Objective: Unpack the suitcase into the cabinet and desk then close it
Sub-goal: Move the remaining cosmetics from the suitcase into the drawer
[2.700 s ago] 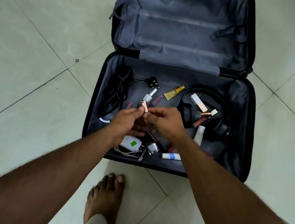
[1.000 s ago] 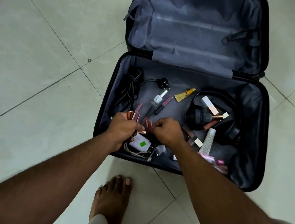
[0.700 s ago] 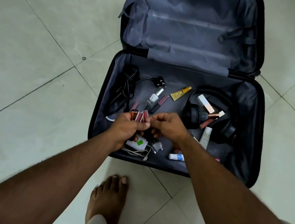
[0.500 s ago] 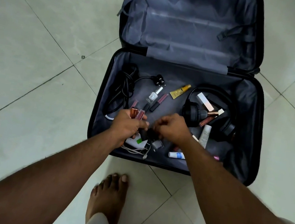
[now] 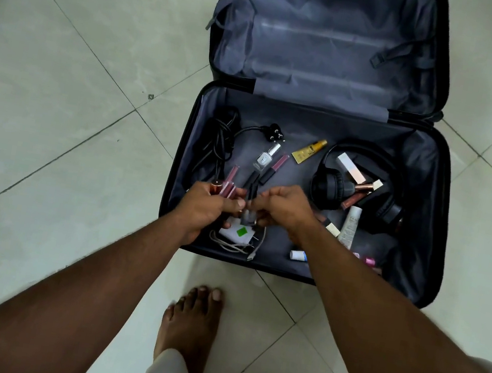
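At frame centre, over the open suitcase [image 5: 441,219], the left hand [image 5: 205,208] now grasps several lip-gloss tubes [image 5: 5,151]; the right hand [image 5: 283,207] pinches, apparently, another small bottle [image 5: 246,215] to add, so unpacking continues.

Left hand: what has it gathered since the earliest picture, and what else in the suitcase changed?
The left hand went from sharing one small tube with the right hand to gripping a bundle of lip-gloss tubes; the right hand is now passing it another small item, too blurred to name. The headphones, black cable, nail polish bottle and yellow tube stayed in the suitcase.
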